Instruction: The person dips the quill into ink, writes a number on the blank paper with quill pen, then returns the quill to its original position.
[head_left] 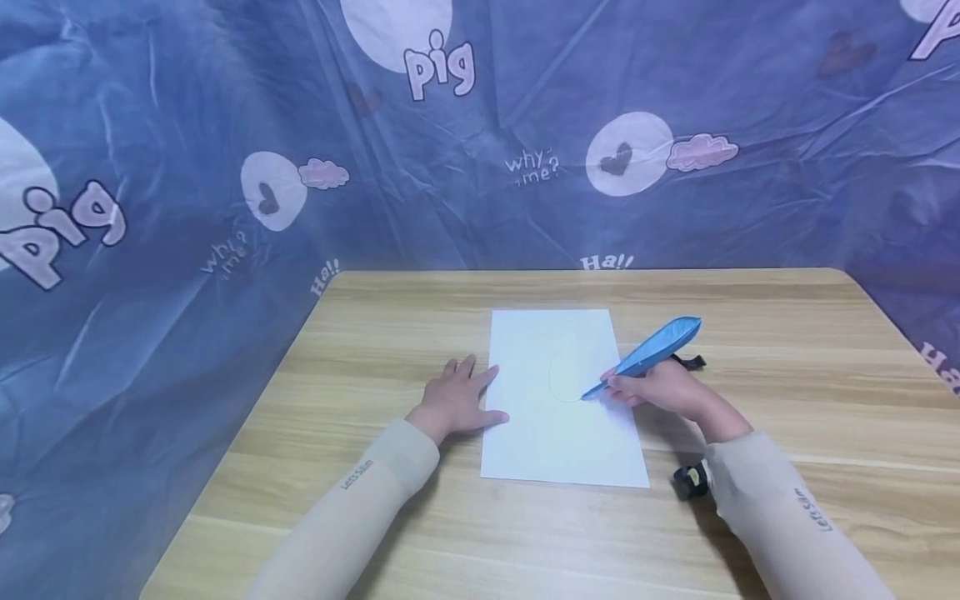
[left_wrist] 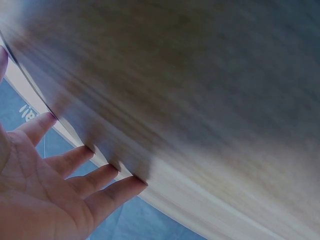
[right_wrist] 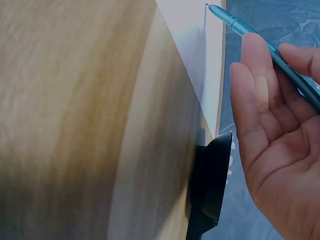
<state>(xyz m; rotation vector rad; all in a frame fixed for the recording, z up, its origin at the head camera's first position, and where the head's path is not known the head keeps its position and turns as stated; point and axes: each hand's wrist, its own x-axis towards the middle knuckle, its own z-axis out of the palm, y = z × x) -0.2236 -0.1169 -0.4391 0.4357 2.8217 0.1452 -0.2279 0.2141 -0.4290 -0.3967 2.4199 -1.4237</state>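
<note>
A white sheet of paper [head_left: 540,450] lies on the table, carrying a thin curved line [head_left: 551,385] like part of a circle. My right hand [head_left: 663,390] pinches a blue pen [head_left: 660,343] with a broad feather-shaped top. The pen slants, its tip at the lower end of the curve. In the right wrist view, thumb and fingers hold the pen [right_wrist: 235,22] near its lower part, tip at the paper [right_wrist: 192,40]. My left hand [head_left: 457,400] lies spread at the sheet's left edge, thumb and index fingertip over the paper. Its fingers [left_wrist: 117,192] look straight in the left wrist view.
The wood-grain table [head_left: 375,333] extends around the sheet. A small black object [head_left: 690,482] is beside my right sleeve, and a black strap-like piece [head_left: 692,362] shows behind the right hand. A blue printed cloth [head_left: 480,200] hangs behind and beside the table.
</note>
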